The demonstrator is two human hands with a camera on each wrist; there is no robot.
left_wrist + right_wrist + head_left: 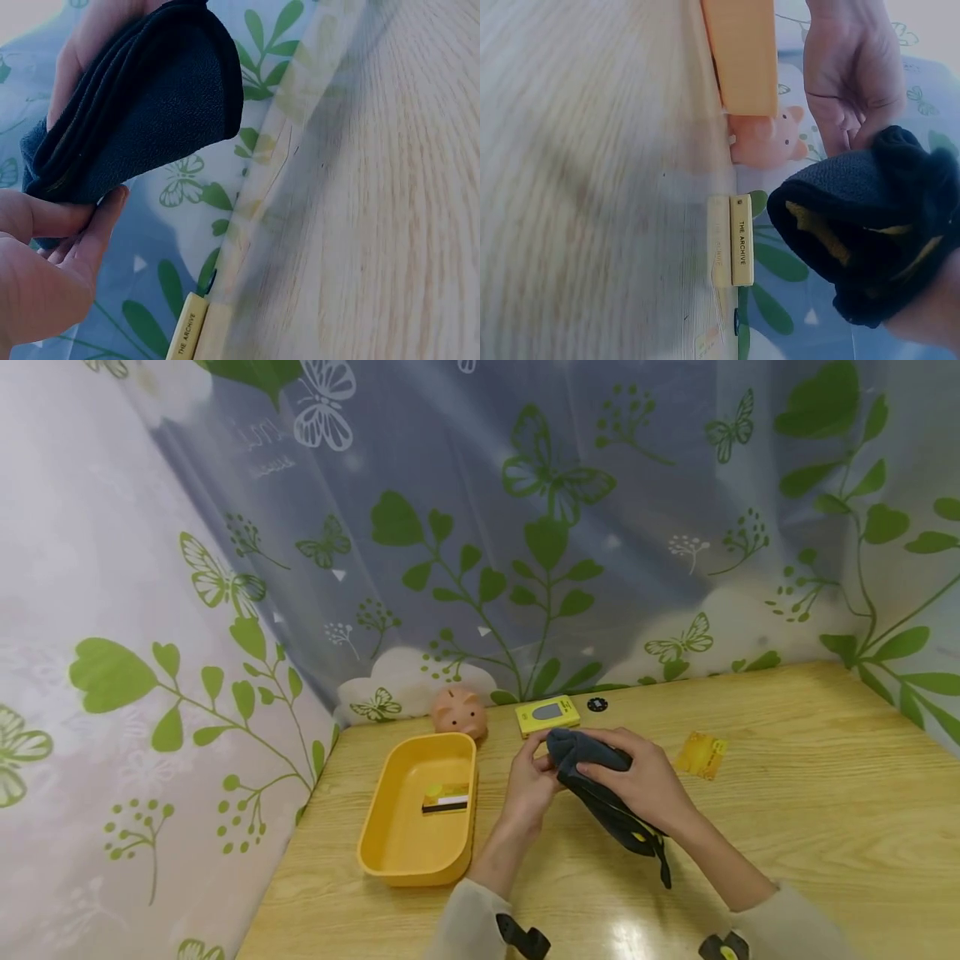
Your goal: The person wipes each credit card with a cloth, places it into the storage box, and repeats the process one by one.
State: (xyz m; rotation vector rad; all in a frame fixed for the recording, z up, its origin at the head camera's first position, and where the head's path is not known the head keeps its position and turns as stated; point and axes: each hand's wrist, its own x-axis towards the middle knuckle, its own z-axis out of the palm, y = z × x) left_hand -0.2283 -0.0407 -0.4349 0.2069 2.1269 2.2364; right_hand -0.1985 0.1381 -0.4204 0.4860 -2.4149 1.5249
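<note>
Head view: left hand (527,787) and right hand (648,777) are gripping a dark navy soft-fabric bundle (609,810) above the pale wooden tabletop (810,827), right of a rounded yellow plastic tray (405,839) (pink piggy bank (459,716) behind!). Left wrist: left thumb and fingers pinch its edge. Right wrist: it gapes, yellow inside.

Widest free run was the bare table (825,810) R of the R hand (651,781), w/ a flat card (702,755) nearby. Dk pouch (609,814) plugged the gap btwn R hand & L hand (527,787). Tray (420,875) wall stood close by L forearm (504,856), tight there; piggy bank (457,714) blocked behind it. Yellow box (531,717) & blk disc (597,704) lay ahead, curtain (450,460) closing off the back.
</note>
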